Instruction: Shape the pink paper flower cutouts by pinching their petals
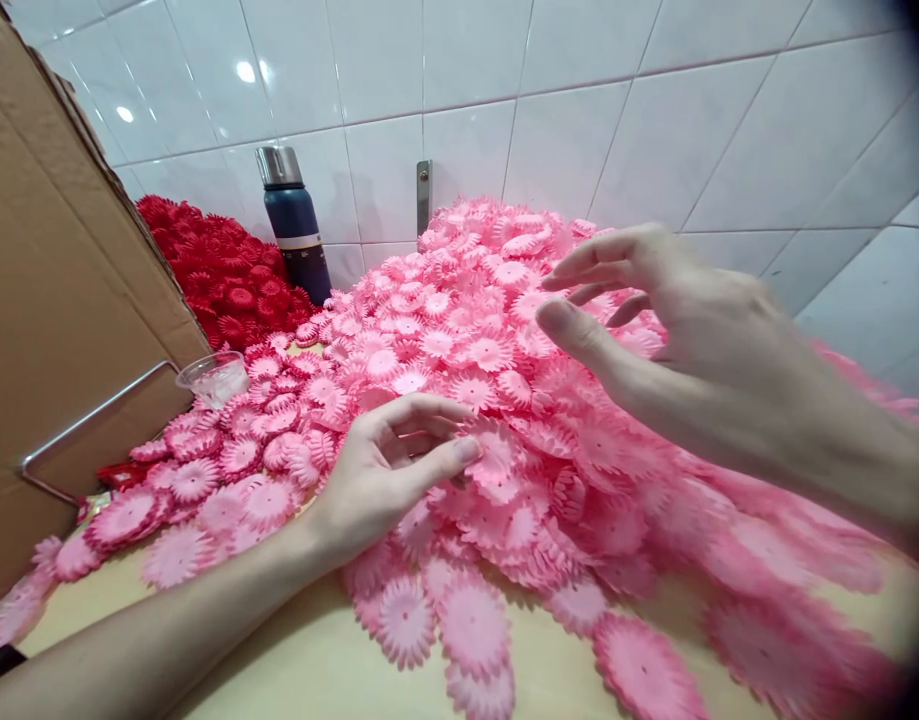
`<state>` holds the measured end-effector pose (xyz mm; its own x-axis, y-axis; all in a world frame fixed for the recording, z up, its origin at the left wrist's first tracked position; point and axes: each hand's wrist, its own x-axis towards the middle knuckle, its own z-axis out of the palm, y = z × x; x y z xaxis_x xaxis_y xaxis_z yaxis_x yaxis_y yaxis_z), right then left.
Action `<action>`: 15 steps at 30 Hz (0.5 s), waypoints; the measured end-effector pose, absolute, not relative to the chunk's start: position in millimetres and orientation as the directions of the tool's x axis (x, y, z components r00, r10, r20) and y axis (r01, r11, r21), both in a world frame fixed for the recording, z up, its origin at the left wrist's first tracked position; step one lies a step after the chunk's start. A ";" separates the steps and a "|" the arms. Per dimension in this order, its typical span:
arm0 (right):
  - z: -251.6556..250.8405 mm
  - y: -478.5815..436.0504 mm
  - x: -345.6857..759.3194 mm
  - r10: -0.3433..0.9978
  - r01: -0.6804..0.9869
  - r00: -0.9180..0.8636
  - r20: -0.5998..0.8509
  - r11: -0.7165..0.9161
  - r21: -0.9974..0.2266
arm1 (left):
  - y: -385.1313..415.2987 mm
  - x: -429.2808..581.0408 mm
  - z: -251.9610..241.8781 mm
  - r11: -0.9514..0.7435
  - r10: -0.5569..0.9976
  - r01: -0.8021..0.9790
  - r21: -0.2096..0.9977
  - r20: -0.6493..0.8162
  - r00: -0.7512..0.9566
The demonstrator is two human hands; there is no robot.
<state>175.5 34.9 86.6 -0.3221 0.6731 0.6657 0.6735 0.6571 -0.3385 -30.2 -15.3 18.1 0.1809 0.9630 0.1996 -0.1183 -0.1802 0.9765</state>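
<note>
Pink pile. Left hand, at pile's front: pinches one flower. Right hand, over pile's right: fingers parted. Bottle, cup: left of pile.

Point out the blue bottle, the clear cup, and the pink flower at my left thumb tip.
Blue bottle [292, 219], head view: on its body.
Clear cup [209, 391], head view: on its side wall.
Pink flower [496, 454], head view: near its middle.
</note>
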 end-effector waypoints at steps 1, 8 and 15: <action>86.5 33.4 174.1 0.661 0.645 -0.354 0.662 0.685 -0.339 | -14.7 -30.2 18.5 -0.180 0.965 -0.123 0.976 0.199 0.168; 71.0 21.1 161.1 0.645 0.349 -0.636 0.424 0.730 -0.587 | -13.6 -31.2 17.2 -0.167 0.962 -0.213 0.963 0.206 0.180; 69.0 24.8 163.1 0.695 0.352 -0.620 0.363 0.660 -0.663 | -13.6 -30.1 17.4 -0.133 0.969 -0.302 0.944 0.187 0.159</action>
